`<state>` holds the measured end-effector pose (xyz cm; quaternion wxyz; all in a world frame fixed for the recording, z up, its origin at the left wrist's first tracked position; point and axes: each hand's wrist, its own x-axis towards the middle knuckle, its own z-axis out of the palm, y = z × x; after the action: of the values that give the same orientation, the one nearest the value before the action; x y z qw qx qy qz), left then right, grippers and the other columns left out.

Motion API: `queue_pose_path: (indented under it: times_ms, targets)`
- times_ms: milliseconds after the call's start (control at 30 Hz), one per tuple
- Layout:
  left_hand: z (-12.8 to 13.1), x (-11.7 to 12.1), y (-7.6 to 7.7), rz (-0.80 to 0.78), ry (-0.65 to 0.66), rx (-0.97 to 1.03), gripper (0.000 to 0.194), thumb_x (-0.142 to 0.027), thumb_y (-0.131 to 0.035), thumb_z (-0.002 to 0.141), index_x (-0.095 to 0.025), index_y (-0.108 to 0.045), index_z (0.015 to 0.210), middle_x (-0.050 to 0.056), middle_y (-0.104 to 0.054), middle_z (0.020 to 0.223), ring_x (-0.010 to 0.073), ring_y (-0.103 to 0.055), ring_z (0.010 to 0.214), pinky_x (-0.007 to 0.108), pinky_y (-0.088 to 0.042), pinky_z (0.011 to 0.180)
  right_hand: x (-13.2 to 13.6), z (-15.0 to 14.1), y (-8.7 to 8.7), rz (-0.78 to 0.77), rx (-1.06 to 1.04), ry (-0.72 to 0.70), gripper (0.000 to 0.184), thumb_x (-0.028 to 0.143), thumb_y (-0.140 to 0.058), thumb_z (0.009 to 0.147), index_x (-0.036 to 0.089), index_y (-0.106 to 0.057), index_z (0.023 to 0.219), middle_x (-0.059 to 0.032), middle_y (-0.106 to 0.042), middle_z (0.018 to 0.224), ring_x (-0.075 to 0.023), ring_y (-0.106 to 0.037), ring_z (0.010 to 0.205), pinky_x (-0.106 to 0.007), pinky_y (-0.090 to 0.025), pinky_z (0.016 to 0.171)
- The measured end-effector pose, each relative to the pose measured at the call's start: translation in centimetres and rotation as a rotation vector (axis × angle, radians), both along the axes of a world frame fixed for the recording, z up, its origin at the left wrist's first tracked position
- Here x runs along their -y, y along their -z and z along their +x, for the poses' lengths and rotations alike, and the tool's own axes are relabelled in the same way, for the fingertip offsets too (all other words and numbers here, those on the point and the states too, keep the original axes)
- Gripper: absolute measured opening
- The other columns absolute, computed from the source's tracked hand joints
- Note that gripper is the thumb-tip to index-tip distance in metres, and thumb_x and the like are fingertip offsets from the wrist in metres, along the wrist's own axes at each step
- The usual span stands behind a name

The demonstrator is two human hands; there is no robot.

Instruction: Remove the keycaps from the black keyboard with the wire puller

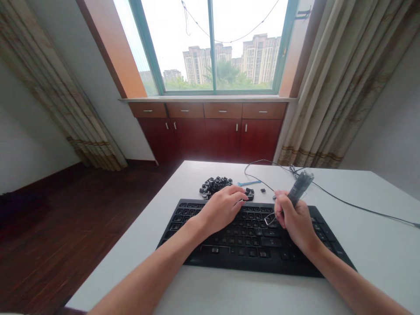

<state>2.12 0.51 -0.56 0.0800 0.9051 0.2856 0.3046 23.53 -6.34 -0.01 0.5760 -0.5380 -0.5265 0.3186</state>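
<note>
A black keyboard lies on the white table, many of its keys bare of caps and several caps still on at the right. My right hand is closed around a wire keycap puller with a dark see-through handle. Its wire loop points down over the right-middle keys. My left hand rests over the upper left of the keyboard, fingers stretched out and a little bent, with nothing visible in them. Beyond its fingertips lie a few loose keycaps; a larger keycap pile sits behind the hand.
A blue flat tool lies behind the keycaps. One single keycap sits apart. A black cable runs across the white table to the right. Beyond stand a red cabinet, a window and curtains.
</note>
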Motion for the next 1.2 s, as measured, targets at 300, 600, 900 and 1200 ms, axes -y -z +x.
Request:
queue_pose_path:
  times_ms: [300,600,900,1200]
  targets:
    - [1.5,3.3,-1.6,0.006,0.172,-0.138,0.025,-0.036,-0.055,0.101,-0.018,-0.069,0.113,0.007,-0.072,0.116,0.0225,-0.067,0.103,0.037,-0.058,0.092,0.1,1.6,-0.2,0.013,0.22,0.006,0.051,0.052,-0.054,0.098,0.021,-0.049,0.058,0.0033,-0.046,0.047,-0.0121,-0.044,0.045,-0.027,-0.036,0.048]
    - [0.9,2.4,-1.5,0.028,0.342,-0.209,0.023,-0.037,-0.061,0.097,-0.018,-0.075,0.102,0.006,-0.074,0.109,0.0228,-0.07,0.099,0.036,-0.056,0.094,1.1,-0.4,0.7,0.074,0.418,-0.129,0.044,0.044,-0.053,0.1,0.021,-0.045,0.063,0.004,-0.044,0.054,-0.012,-0.039,0.051,-0.028,-0.033,0.053]
    - [0.9,2.3,-1.5,0.026,0.368,-0.18,0.023,-0.035,-0.061,0.098,-0.017,-0.075,0.1,0.006,-0.075,0.107,0.0217,-0.069,0.095,0.035,-0.056,0.091,1.1,-0.4,1.0,0.114,0.511,-0.104,0.04,0.041,-0.052,0.101,0.021,-0.049,0.066,0.0041,-0.048,0.055,-0.0123,-0.041,0.051,-0.027,-0.035,0.053]
    - [0.9,2.1,-1.4,-0.003,0.386,-0.192,0.024,-0.034,-0.058,0.101,-0.02,-0.075,0.111,0.008,-0.074,0.113,0.0254,-0.067,0.11,0.038,-0.053,0.1,1.0,0.2,1.6,0.244,0.685,-0.199,0.025,0.035,-0.058,0.099,0.022,-0.055,0.078,0.0016,-0.061,0.063,-0.0147,-0.055,0.053,-0.025,-0.04,0.056]
